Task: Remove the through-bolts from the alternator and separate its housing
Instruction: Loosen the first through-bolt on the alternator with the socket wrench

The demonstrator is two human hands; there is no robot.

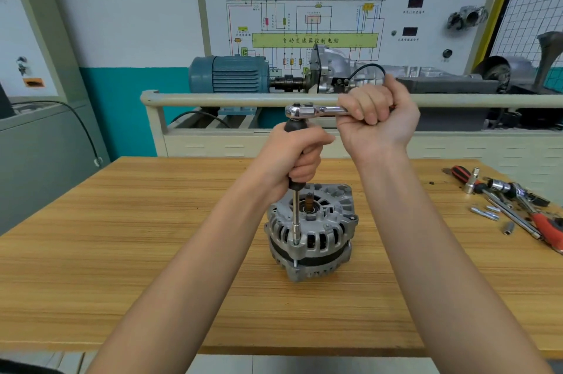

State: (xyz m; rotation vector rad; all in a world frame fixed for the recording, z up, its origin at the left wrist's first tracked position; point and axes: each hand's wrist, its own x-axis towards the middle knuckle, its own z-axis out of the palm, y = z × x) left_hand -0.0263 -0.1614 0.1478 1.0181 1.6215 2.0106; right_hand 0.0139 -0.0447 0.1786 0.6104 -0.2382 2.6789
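A silver alternator (320, 236) stands upright on the wooden table (122, 251), shaft end up. A long socket driver (295, 215) stands vertically on a through-bolt at the housing's front left rim. My left hand (300, 157) grips the driver's black handle. A chrome ratchet (313, 111) sits sideways on top of that handle. My right hand (376, 114) is wrapped round the ratchet's handle, to the right of its head. The bolt head is hidden inside the socket.
Loose tools lie at the table's right edge: a red-handled ratchet (548, 229), extension bars (515, 215), sockets and small bolts (487, 212). Behind the table stands a training rig with a blue motor (231, 73), a rail (243, 98) and a wiring diagram board.
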